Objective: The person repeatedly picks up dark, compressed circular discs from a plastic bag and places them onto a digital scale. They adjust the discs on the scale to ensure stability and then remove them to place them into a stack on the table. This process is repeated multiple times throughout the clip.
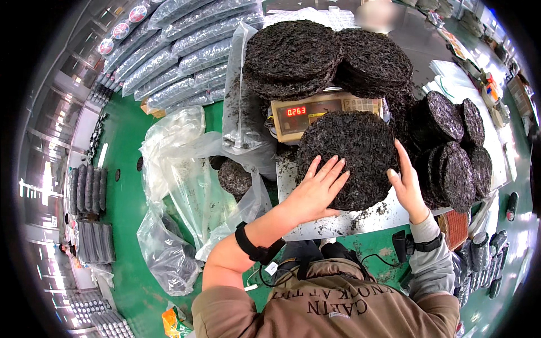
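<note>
In front of me a dark round cake of dried seaweed (352,149) covers the front part of a weighing scale (290,121) with a lit red display. My left hand (321,188) lies on the cake's lower left with its fingers spread flat. At the cake's right edge is my right hand (408,180), fingers stretched and thumb apart, touching the rim or very close to it. Behind the scale sit two thick stacks of such cakes, a left stack (293,56) and a right stack (375,62). More cakes (451,169) stand on edge to the right.
Dark crumbs lie over the white tabletop (304,228). Left of the table, large clear plastic bags (180,180) spread over the green floor (127,225), one around more cakes. Filled bags (197,45) are piled at the back left. A reddish-brown block (453,228) stands at the right.
</note>
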The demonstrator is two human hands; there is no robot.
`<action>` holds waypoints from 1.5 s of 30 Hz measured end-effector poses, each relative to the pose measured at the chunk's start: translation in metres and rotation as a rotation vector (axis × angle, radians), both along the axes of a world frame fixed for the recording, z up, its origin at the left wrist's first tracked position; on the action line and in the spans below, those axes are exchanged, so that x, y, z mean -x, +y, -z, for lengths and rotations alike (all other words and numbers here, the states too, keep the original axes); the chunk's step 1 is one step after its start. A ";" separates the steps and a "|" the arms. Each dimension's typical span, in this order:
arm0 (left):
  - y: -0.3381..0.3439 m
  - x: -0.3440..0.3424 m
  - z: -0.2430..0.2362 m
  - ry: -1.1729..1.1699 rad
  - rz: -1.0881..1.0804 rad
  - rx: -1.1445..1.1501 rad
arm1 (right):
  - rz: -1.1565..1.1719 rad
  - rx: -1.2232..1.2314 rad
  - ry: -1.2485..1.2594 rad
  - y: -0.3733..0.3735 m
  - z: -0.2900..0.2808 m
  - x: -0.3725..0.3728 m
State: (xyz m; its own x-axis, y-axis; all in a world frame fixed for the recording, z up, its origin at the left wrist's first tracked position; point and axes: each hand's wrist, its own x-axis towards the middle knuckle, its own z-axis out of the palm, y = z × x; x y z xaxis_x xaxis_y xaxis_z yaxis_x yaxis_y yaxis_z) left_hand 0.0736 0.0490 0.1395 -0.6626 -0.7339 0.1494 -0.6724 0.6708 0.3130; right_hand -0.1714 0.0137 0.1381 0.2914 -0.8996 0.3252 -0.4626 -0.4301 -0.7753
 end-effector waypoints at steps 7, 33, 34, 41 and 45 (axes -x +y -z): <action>-0.002 -0.014 -0.013 0.387 0.032 0.122 | 0.036 -0.648 -0.738 -0.001 -0.012 0.000; -0.023 0.005 -0.044 0.408 -0.158 -0.264 | 0.022 -0.229 -0.667 -0.229 -0.089 0.054; -0.007 0.015 -0.034 0.227 -0.160 -0.235 | -0.017 -0.236 -0.630 -0.257 -0.079 0.057; 0.017 0.039 -0.004 -0.003 -0.192 -0.061 | 0.198 0.458 0.176 -0.273 -0.033 0.070; 0.013 0.025 -0.009 0.303 -0.176 0.061 | -0.147 0.136 -0.275 -0.160 -0.050 0.067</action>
State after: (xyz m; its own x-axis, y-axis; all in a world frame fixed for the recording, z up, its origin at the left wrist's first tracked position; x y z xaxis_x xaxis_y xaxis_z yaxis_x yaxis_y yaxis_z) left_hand 0.0482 0.0619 0.1485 -0.4453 -0.8168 0.3667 -0.6619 0.5761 0.4795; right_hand -0.2388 -0.1462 0.1882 0.2999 -0.7973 0.5239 -0.1697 -0.5850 -0.7931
